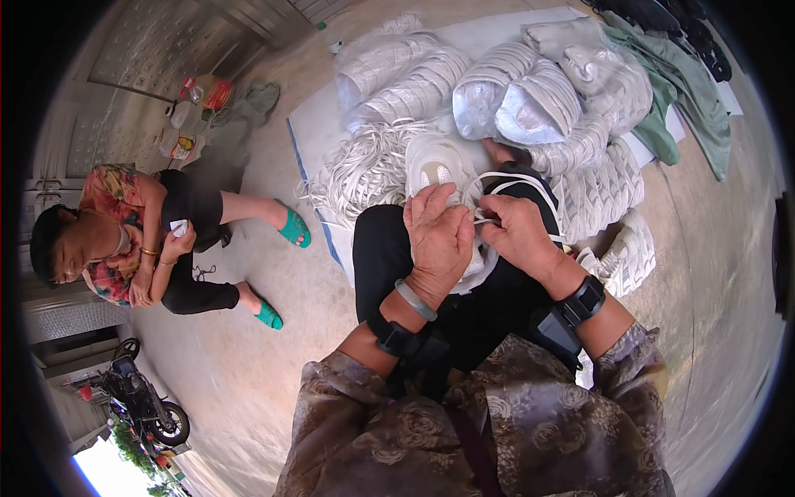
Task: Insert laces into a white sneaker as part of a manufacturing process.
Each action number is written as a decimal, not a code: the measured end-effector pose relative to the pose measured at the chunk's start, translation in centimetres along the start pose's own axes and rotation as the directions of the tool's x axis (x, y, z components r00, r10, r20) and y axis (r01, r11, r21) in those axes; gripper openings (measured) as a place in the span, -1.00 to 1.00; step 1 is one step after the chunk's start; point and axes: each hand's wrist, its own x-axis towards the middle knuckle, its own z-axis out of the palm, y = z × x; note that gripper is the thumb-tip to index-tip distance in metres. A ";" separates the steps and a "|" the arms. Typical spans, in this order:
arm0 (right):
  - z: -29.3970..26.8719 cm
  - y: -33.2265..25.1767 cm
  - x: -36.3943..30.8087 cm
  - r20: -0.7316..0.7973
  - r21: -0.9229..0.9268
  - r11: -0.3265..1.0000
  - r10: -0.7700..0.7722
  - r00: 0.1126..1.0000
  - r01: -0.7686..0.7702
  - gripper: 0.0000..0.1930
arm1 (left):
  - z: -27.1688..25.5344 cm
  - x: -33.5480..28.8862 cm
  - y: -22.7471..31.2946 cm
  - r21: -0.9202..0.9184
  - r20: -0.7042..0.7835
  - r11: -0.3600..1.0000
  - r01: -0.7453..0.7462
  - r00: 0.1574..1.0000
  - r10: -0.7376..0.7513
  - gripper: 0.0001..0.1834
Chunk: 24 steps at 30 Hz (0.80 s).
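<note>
A white shoe [424, 157] rests over my lap between my knees, its rounded end pointing away from me. My left hand [440, 236] is closed on the near part of this shoe, fingers bent over its top. Close beside it, my right hand [522, 234] pinches a white shoelace [489, 220] at the shoe's side. A loop of the lace [530, 180] curves up and over my right knee. Both hands hide much of the shoe's middle, so I cannot see the eyelets.
A heap of loose white laces [364, 176] lies beyond my left knee. Stacked white shoes [517, 87], some in clear plastic, cover the pale sheet [323, 132] ahead. Green cloth [696, 108] lies far right. Another person [141, 240] sits at left; a motorcycle [145, 398] stands behind.
</note>
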 end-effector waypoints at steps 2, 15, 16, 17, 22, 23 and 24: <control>-0.1 0.2 0.1 0.001 0.024 1.000 0.008 1.000 -0.008 -0.88 | -0.1 0.3 0.2 0.012 -0.001 1.000 0.021 1.000 -0.021 -0.87; -0.1 0.9 0.4 0.037 0.021 0.999 0.029 0.999 -0.030 -0.79 | 0.1 1.9 2.7 0.297 0.192 0.954 0.037 0.977 -0.097 -0.90; -0.1 0.7 0.2 0.032 0.020 0.999 0.035 0.999 -0.036 -0.77 | -0.3 2.0 3.0 0.299 0.169 0.954 -0.038 0.986 -0.014 -0.90; -0.1 0.6 0.0 0.029 -0.003 1.000 0.031 0.999 -0.031 -0.75 | -0.9 1.9 3.3 0.302 0.196 0.950 -0.074 0.981 0.015 -0.91; -0.3 0.0 -1.6 -0.011 -0.137 0.991 0.000 1.000 -0.002 -0.68 | -7.6 -2.6 0.5 0.341 0.267 0.926 -0.160 0.961 0.068 -0.95; -0.3 -0.2 -2.0 -0.005 -0.188 0.981 -0.042 0.999 0.040 -0.68 | -9.8 -4.3 -1.2 0.451 0.306 0.881 -0.142 0.952 -0.003 -0.87; -0.1 -0.4 -2.6 -0.034 -0.226 0.971 -0.090 0.995 0.081 -0.68 | -12.1 -6.3 -3.1 0.543 0.302 0.833 -0.102 0.950 -0.080 -0.86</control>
